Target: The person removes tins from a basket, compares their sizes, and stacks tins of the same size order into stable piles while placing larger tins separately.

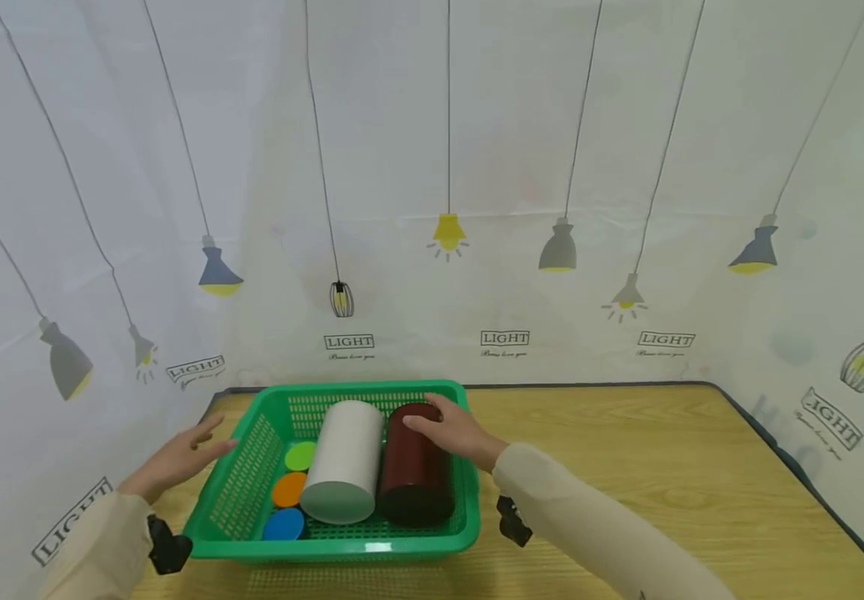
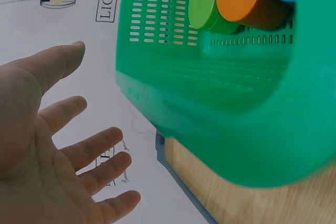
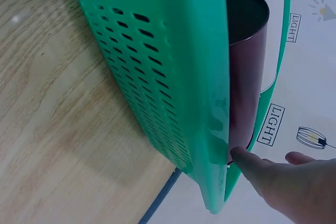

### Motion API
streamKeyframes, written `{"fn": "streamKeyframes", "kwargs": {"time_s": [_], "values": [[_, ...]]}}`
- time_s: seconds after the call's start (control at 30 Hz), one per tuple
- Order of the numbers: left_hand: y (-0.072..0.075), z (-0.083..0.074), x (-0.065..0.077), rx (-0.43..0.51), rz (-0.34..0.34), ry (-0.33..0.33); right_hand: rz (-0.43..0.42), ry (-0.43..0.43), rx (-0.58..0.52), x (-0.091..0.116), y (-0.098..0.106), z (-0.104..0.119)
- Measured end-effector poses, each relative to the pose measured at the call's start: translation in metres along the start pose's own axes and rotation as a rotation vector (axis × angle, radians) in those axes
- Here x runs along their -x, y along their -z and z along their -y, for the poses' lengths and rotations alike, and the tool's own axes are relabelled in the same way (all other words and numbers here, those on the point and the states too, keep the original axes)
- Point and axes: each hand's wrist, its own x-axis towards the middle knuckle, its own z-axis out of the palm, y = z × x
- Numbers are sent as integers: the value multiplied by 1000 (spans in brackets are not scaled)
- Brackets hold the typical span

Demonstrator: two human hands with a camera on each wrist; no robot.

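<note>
A green plastic basket (image 1: 312,550) holds a white cylinder (image 1: 347,454) and a dark red cylinder (image 1: 415,471), lying side by side. Left of them in the basket are a lime-green round piece (image 1: 300,456), an orange one (image 1: 289,489) and a blue one (image 1: 283,525); the left wrist view shows the green and orange as short cylinders. My left hand (image 1: 177,460), fingers spread and holding nothing, hovers beside the basket's left rim. Over the far end of the dark red cylinder is my right hand (image 1: 456,429), its fingers extended; whether it touches the cylinder I cannot tell.
The basket stands on a wood-grain table (image 1: 596,483) with a dark edge, and table surface extends to its right. A pale wall covering (image 1: 506,283) printed with hanging lamps rises behind and at both sides. Each wrist wears a black device (image 1: 512,521).
</note>
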Motion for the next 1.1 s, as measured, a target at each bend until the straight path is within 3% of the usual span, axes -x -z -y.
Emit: {"fn": "streamKeyframes", "kwargs": {"time_s": [0.27, 0.47, 0.7, 1.1], "values": [[-4, 8, -3, 53, 54, 51, 4, -34, -59, -5, -9, -4], [-7, 10, -5, 152, 89, 98, 12, -22, -130, -4, -16, -3], [-9, 13, -9, 223, 146, 157, -26, -48, -197, -5, -23, 0], [-11, 21, -12, 266, 99, 140, -87, -55, -227, -9, -26, -5]]}}
